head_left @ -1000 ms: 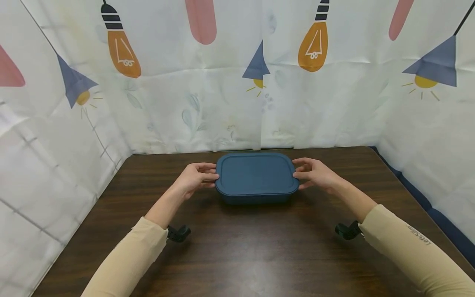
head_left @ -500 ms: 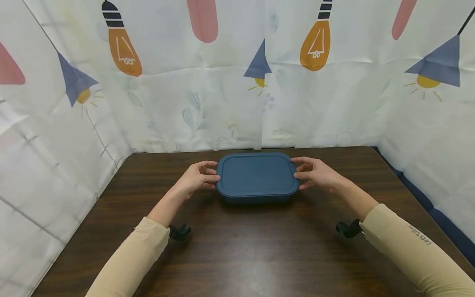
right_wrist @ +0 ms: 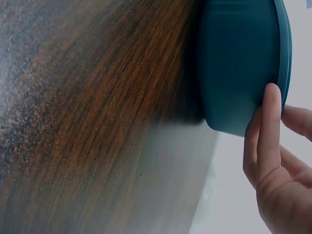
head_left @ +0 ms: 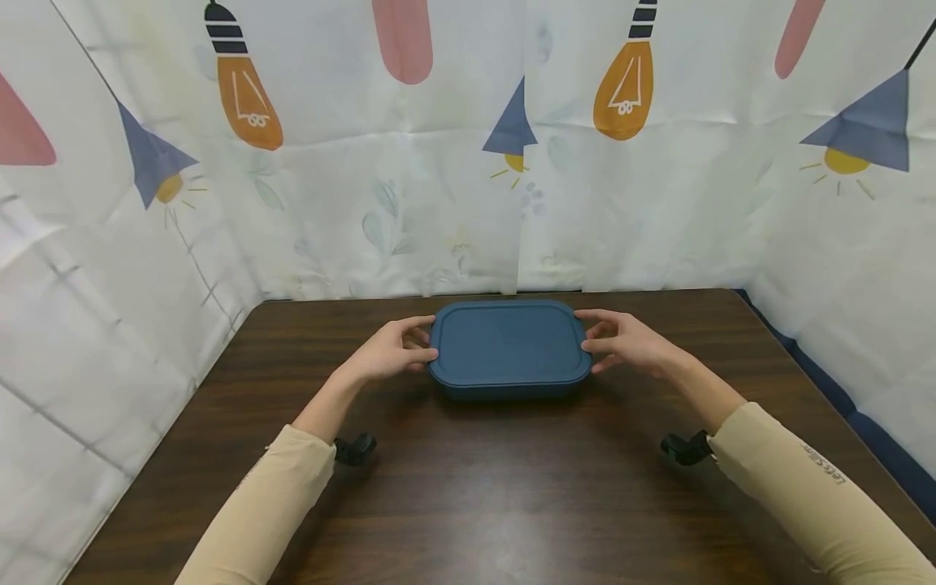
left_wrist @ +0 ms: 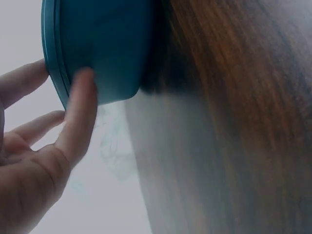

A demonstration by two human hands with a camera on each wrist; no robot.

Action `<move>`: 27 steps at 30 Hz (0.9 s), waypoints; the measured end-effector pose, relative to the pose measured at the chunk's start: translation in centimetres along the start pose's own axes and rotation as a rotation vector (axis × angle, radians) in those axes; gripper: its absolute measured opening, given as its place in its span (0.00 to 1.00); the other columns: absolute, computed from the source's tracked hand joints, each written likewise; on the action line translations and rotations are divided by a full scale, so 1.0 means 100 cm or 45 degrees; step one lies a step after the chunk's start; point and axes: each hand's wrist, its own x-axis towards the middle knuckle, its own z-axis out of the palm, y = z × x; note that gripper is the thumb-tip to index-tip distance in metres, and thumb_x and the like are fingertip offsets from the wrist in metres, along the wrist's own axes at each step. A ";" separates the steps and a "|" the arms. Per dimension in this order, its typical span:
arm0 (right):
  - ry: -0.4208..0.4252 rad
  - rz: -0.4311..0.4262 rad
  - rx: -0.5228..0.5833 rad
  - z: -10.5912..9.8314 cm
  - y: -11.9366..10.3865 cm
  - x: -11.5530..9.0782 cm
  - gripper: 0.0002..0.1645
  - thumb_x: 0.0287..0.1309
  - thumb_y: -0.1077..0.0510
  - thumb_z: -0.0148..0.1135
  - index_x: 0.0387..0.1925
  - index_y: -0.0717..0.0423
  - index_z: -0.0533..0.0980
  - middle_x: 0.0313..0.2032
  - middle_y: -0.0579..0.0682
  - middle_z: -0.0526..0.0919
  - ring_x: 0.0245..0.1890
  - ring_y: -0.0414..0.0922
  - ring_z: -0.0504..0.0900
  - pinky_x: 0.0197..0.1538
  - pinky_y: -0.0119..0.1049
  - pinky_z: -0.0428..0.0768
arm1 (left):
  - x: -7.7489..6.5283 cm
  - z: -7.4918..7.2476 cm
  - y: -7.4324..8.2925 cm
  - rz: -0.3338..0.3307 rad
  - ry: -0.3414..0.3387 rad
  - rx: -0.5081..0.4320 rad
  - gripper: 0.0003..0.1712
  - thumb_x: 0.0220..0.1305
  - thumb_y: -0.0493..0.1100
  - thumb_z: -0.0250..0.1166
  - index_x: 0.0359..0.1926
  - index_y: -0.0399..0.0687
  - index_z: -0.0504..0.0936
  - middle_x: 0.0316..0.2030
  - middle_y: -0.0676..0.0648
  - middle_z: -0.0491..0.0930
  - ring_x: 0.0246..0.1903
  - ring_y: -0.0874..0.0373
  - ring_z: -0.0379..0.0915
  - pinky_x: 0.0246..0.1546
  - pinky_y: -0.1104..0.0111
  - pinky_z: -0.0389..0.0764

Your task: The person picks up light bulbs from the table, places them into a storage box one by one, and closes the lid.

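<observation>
A dark blue, lidded food container (head_left: 510, 343) sits near the far edge of the brown table, its lid on top. At its left end my left hand (head_left: 387, 349) holds the rim, forefinger and thumb at the lid's edge. In the left wrist view, one blurred finger (left_wrist: 83, 105) lies against the container's side below the rim. My right hand (head_left: 625, 343) holds the opposite end. Its fingers (right_wrist: 270, 129) reach under the lid's rim in the right wrist view, with another digit at the rim's edge. The container's inside is hidden by its lid.
The wood-grain table (head_left: 504, 487) runs from the container toward me. A white curtain (head_left: 329, 203) printed with lamps and bulbs hangs behind it and along both sides. Dark wrist mounts (head_left: 354, 449) stick out from both sleeves.
My left hand has shifted slightly right, and its forefinger and thumb now reach onto the lid's edge. The right hand and the container look nearly unchanged, with a slight camera shift.
</observation>
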 end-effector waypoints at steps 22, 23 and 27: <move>-0.022 -0.040 -0.035 -0.005 0.001 0.003 0.41 0.69 0.66 0.63 0.78 0.63 0.57 0.49 0.67 0.72 0.38 0.53 0.86 0.49 0.61 0.84 | 0.008 -0.001 -0.006 -0.073 -0.002 -0.233 0.42 0.68 0.31 0.69 0.78 0.42 0.61 0.50 0.33 0.73 0.36 0.51 0.84 0.49 0.51 0.85; -0.024 -0.043 -0.043 -0.005 0.001 0.004 0.41 0.70 0.66 0.63 0.78 0.63 0.57 0.49 0.67 0.72 0.37 0.53 0.86 0.48 0.61 0.84 | 0.008 -0.001 -0.006 -0.080 -0.004 -0.240 0.42 0.68 0.31 0.69 0.78 0.41 0.61 0.50 0.33 0.73 0.36 0.51 0.84 0.49 0.52 0.85; -0.043 -0.059 -0.047 -0.003 0.000 0.006 0.41 0.70 0.67 0.62 0.78 0.65 0.56 0.48 0.67 0.72 0.38 0.51 0.85 0.48 0.60 0.85 | 0.007 -0.004 -0.007 -0.100 -0.017 -0.249 0.43 0.67 0.31 0.69 0.78 0.40 0.60 0.50 0.33 0.74 0.36 0.52 0.84 0.50 0.52 0.85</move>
